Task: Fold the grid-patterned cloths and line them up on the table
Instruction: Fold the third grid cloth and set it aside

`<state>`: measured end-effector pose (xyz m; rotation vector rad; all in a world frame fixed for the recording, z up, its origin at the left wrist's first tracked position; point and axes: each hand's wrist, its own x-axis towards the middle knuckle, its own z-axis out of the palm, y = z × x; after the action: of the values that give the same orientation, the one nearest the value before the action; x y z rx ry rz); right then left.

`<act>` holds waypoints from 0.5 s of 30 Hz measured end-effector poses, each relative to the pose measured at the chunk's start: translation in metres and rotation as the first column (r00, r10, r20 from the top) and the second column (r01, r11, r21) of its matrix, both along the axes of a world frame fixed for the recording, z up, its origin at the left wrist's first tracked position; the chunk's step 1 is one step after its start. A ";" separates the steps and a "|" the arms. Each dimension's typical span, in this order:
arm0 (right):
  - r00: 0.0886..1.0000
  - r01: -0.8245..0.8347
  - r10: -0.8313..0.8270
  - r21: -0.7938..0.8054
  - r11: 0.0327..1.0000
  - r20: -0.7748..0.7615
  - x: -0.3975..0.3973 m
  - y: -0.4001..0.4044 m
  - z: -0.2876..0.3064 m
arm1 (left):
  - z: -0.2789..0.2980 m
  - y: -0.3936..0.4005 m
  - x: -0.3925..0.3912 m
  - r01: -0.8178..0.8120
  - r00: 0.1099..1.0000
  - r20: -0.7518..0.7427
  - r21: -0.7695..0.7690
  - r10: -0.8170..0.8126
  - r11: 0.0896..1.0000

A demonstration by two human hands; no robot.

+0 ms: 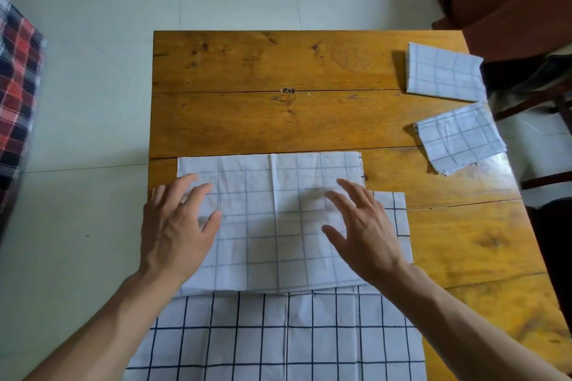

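A half-folded grid-patterned cloth (278, 219) lies flat at the near middle of a wooden table (278, 120), its faint-lined underside turned up and a vertical crease running down its centre. The left hand (173, 229) is over the cloth's left edge with fingers straight and slightly spread, thumb out to the right. The right hand (362, 232) is over the cloth's right part, fingers straight and fanned apart; whether the fingertips press the fabric or hover just above it cannot be told. Neither hand grips anything.

Beneath this cloth lies a second, unfolded cloth (278, 337) with bold dark grid lines, running off the near edge of the view and showing past the upper cloth on the right.

Two finished cloths sit along the table's right side, well apart from the hands: a far folded cloth (445, 73) near the far right corner, and a near folded cloth (461, 138) just beside it, tilted and overhanging the table's right edge. That makes four grid cloths in all, two folded small and two still large.

No brand, label or writing can be read on any cloth.

A red-and-dark plaid fabric (17, 96) lies at the left edge, on the pale floor (93, 86). Dark brown furniture (510, 0) stands beyond the far right corner.
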<state>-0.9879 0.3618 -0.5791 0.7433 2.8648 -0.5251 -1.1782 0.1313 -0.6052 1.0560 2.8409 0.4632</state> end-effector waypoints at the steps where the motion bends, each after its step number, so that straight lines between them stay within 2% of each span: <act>1: 0.999 -0.033 0.033 -0.014 0.999 0.000 0.000 -0.006 0.001 | 0.000 0.000 0.005 0.021 1.000 0.006 0.003 -0.021 1.000; 6: 0.984 -0.173 0.174 -0.038 0.984 0.029 0.002 -0.036 0.002 | 0.004 0.000 0.039 0.137 0.988 0.068 -0.009 -0.136 0.991; 15: 0.982 -0.180 0.182 -0.044 0.983 0.047 0.029 -0.042 0.005 | 0.010 0.003 0.083 0.197 0.977 0.096 -0.050 -0.191 0.979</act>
<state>-0.9589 0.3200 -0.5744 0.4757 2.8280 -0.5281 -1.0954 0.1347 -0.5954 1.2513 2.6221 0.3973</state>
